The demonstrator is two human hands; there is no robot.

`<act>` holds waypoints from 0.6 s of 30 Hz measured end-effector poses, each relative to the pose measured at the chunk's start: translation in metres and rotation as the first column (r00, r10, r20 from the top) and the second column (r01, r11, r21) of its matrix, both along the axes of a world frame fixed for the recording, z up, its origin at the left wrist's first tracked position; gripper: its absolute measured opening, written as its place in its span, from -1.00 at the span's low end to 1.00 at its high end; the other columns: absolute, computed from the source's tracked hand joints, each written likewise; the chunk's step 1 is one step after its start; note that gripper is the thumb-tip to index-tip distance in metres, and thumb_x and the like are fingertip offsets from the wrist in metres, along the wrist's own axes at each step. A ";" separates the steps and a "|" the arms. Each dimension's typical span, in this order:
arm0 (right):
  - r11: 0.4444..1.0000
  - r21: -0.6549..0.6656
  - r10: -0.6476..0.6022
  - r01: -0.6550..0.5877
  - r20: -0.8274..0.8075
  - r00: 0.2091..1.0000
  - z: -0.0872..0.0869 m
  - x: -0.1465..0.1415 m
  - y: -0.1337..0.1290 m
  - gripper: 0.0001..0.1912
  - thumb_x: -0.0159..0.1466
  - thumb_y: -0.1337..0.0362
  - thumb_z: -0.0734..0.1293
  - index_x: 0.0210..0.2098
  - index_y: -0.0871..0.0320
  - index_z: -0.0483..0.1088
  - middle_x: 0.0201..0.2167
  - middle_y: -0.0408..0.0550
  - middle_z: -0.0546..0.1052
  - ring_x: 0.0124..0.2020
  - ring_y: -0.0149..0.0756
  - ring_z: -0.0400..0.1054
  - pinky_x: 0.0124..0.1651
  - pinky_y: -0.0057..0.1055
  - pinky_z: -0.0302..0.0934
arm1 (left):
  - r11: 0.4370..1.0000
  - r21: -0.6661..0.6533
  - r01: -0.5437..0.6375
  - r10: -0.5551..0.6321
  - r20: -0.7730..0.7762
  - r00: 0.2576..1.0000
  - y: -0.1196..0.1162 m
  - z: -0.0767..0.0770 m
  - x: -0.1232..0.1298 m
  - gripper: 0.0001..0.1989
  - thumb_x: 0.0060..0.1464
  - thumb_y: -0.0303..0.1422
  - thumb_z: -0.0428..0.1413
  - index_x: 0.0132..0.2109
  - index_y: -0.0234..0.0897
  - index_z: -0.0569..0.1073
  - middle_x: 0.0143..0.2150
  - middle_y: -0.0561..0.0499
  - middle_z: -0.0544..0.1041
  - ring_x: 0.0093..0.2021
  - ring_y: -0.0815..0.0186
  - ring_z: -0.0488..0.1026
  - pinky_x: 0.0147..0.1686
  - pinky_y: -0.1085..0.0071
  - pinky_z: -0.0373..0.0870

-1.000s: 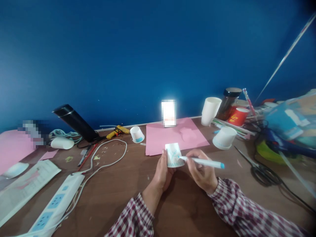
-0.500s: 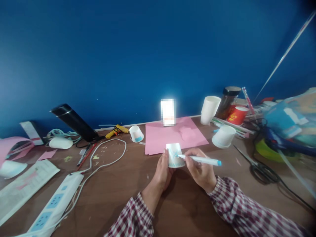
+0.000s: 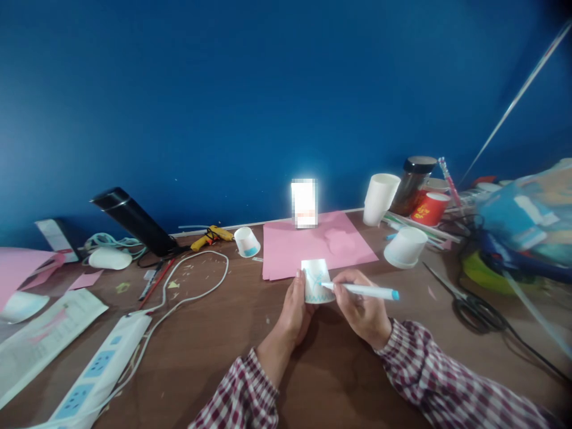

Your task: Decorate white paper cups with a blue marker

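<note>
A small white paper cup (image 3: 316, 274) is held upside down, its wide rim toward me, by my left hand (image 3: 295, 307), with the thumb along its left side. Light blue lines mark the cup's wall, with a zigzag band near the rim. My right hand (image 3: 361, 304) is closed in a writing grip on a white marker pen (image 3: 369, 291) with a light blue end. The marker's tip touches the cup's wall, on the blue drawing. Just behind the cup lie pink paper sheets (image 3: 290, 250).
White paper cups (image 3: 404, 247) stand at right, near black scissors (image 3: 478, 313) and a red cup (image 3: 429, 208). A blue-marked cup (image 3: 247, 242), a yellow glue gun (image 3: 212, 237), a black bottle (image 3: 134, 220) and a power strip (image 3: 100, 369) with its cord are on the left.
The marker's tip has shifted slightly left and down on the cup, and more blue lines show there. My left hand keeps its hold.
</note>
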State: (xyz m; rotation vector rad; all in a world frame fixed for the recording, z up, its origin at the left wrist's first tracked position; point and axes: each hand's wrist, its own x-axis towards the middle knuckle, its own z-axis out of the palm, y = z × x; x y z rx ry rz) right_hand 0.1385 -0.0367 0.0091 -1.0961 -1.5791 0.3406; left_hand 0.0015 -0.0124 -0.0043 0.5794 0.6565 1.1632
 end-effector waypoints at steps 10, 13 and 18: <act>1.000 0.017 -0.022 0.023 -0.022 1.000 -0.002 0.002 0.003 -0.93 0.33 0.31 0.27 -0.30 0.12 0.36 -0.44 -0.13 0.47 -0.47 -0.36 0.41 -0.43 -0.47 0.32 | 1.000 -0.020 0.004 -0.004 -0.017 1.000 -0.001 0.004 0.001 -0.50 0.07 0.02 0.18 -0.17 -0.41 0.53 -0.24 -0.12 0.59 -0.24 0.22 0.47 -0.14 0.29 0.38; 0.999 0.030 -0.037 0.037 -0.003 0.999 -0.001 0.002 0.003 -0.93 0.32 0.31 0.26 -0.31 0.12 0.36 -0.45 -0.13 0.46 -0.49 -0.36 0.39 -0.45 -0.47 0.31 | 1.000 -0.021 -0.002 0.002 -0.017 1.000 -0.001 0.004 0.001 -0.50 0.05 0.02 0.19 -0.17 -0.40 0.53 -0.24 -0.12 0.59 -0.24 0.21 0.47 -0.13 0.28 0.38; 1.000 0.011 -0.023 0.023 -0.005 1.000 -0.001 0.001 0.001 -0.92 0.32 0.30 0.26 -0.31 0.12 0.36 -0.46 -0.12 0.46 -0.50 -0.36 0.39 -0.47 -0.48 0.30 | 1.000 -0.026 -0.011 0.011 -0.023 1.000 0.000 0.003 0.000 -0.51 0.07 0.01 0.18 -0.19 -0.40 0.53 -0.29 -0.08 0.57 -0.29 0.25 0.46 -0.17 0.29 0.37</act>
